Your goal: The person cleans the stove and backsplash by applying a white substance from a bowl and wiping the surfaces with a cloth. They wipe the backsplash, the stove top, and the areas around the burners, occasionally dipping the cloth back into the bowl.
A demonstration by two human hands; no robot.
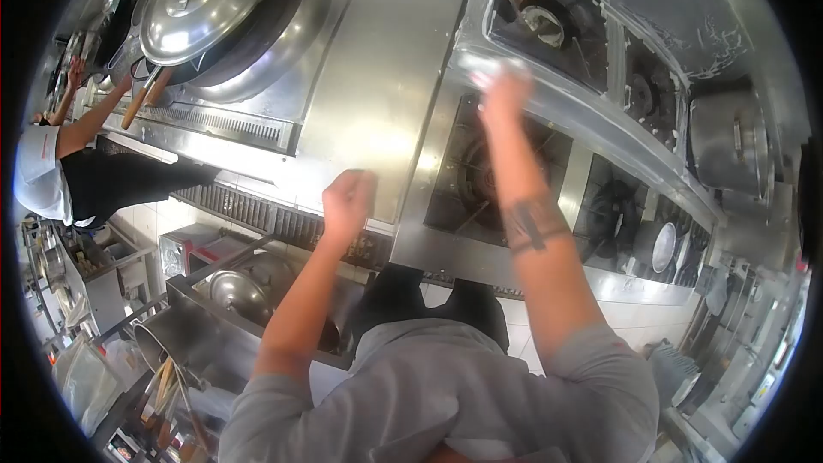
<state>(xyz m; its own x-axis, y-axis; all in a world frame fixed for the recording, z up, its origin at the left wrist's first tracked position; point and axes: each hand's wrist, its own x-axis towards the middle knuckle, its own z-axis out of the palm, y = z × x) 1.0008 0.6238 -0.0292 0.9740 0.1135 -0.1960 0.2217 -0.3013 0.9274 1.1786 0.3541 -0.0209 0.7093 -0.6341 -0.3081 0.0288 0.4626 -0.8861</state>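
My right hand (506, 90) is stretched forward over the soapy steel stove top and closed on a white cloth (484, 69), blurred by motion. The cloth touches the steel strip between the front burners and the back burners. White foam lines the frame (613, 39) around the back burners. My left hand (349, 197) is closed in a fist above the bare steel counter (364, 94), left of the stove. Whether anything is inside that fist is hidden.
A co-worker (47, 171) stands at the far left, an arm reaching toward a lidded pan (201, 0) over a large wok. A tall pot (729, 137) stands at the right, a small pot (658, 244) near the front right. Utensils (167, 394) stand at the lower left.
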